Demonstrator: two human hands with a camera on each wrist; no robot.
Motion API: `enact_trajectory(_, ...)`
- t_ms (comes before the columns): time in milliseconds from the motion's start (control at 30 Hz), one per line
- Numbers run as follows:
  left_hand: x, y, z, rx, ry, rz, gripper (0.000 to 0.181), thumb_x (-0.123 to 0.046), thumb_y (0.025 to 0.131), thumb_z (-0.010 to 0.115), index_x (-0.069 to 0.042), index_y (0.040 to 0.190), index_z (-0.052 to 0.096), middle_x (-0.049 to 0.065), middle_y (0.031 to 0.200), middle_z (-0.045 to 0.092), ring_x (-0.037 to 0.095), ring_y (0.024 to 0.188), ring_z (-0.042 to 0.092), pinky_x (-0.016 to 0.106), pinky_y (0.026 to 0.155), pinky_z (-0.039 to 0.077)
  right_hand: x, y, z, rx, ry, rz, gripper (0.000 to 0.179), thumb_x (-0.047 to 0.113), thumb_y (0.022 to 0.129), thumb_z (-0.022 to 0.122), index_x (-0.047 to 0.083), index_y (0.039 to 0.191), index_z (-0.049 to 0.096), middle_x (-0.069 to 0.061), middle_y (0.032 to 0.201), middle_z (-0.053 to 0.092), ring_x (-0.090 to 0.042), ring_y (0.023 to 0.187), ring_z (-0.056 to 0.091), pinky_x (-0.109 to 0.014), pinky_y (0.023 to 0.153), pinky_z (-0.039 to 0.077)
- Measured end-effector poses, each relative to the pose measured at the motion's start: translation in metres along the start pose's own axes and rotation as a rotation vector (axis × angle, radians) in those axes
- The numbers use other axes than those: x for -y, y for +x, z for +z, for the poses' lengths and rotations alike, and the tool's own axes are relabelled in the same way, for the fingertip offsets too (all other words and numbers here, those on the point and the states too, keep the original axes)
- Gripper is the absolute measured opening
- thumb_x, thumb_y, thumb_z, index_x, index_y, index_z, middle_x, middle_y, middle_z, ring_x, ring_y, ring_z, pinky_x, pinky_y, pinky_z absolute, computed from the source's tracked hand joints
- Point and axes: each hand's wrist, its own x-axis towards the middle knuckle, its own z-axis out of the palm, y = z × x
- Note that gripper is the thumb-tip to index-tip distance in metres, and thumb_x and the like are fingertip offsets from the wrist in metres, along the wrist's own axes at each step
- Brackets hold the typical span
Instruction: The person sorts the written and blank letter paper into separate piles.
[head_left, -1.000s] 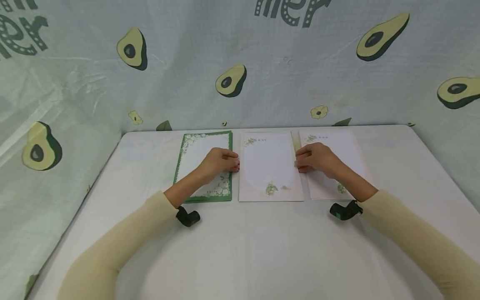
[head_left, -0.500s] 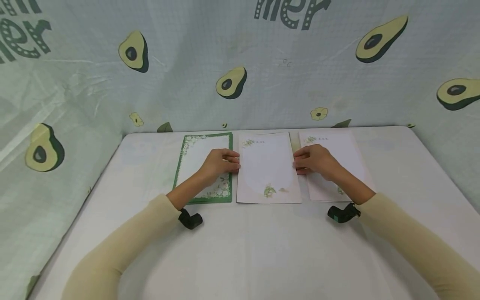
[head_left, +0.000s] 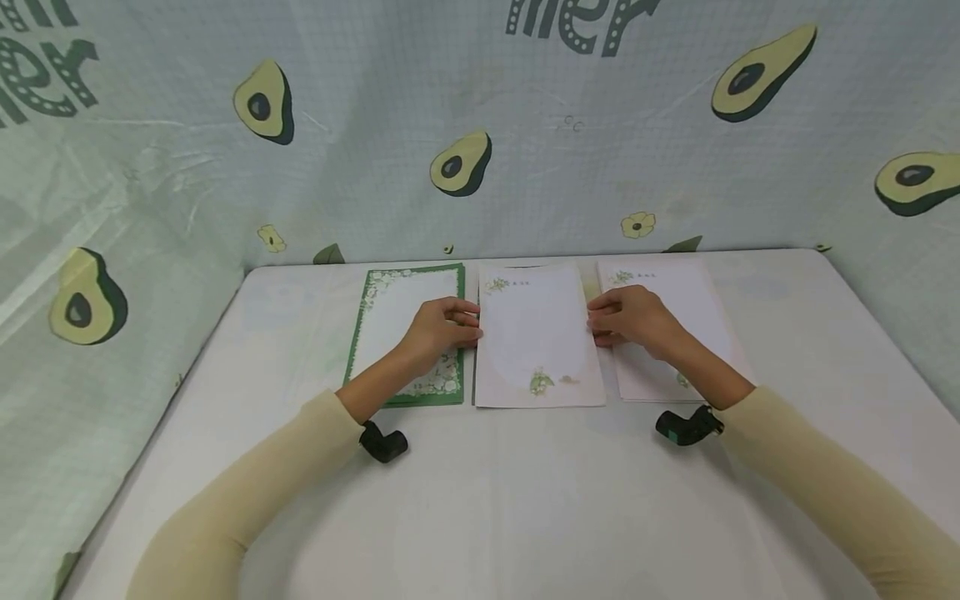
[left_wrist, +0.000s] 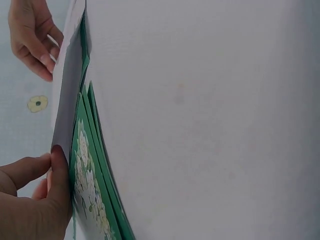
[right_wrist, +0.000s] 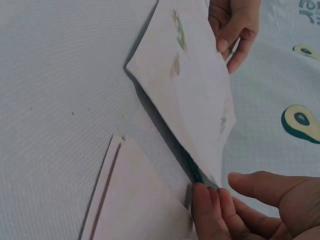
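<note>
Between both hands is the middle stack of pale decorated stationery paper (head_left: 534, 333), printed with small green plants. My left hand (head_left: 442, 329) pinches its left edge; in the left wrist view the thumb and fingers (left_wrist: 59, 167) meet there. Opposite, my right hand (head_left: 636, 321) holds the right edge, its fingers (right_wrist: 202, 205) low and its thumb near the margin in the right wrist view. The top sheet bows slightly upward. Green-bordered floral paper (left_wrist: 87, 185) shows by the left hand, beneath the pale sheet's edge.
A green-bordered paper stack (head_left: 371, 333) lies under the left forearm. Another pale stack (head_left: 675, 292) lies under the right hand and forearm. All are on a white-covered table (head_left: 495, 508). An avocado-print curtain (head_left: 360, 150) hangs behind and at the sides.
The middle stack has shifted slightly toward me, and its top sheet moved a little left, then back right. Both hands stay at its edges and move slightly with it.
</note>
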Motion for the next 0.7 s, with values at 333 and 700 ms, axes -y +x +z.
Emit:
enact_trajectory(333,0.0052,0.0013,-0.0029,-0.019,-0.084,-0.014,0.038,0.009,0.092,0.069,0.007,0.129,0.061,0.019,0.112,0.068,0.013,0.083,0.071,0.028,0.081,0.063,-0.0011,0.0005,0.0031,-0.017,0.048,-0.012,0.037,0.006,0.100,0.066,-0.008,0.133,0.059,-0.026,0.122,0.067,-0.020,0.091,0.075,-0.032,0.084,0.063)
enact_trajectory(700,0.0082,-0.0005,-0.0060,-0.021,-0.123,-0.021,0.036,0.007,0.094,0.068,0.008,0.130,0.060,0.020,0.116,0.067,0.012,0.087,0.071,0.027,0.085,0.062,0.0000,0.0009,0.0067,-0.030,0.146,-0.040,0.036,0.003,0.099,0.066,-0.012,0.131,0.058,-0.026,0.119,0.067,-0.008,0.084,0.074,-0.028,0.085,0.062)
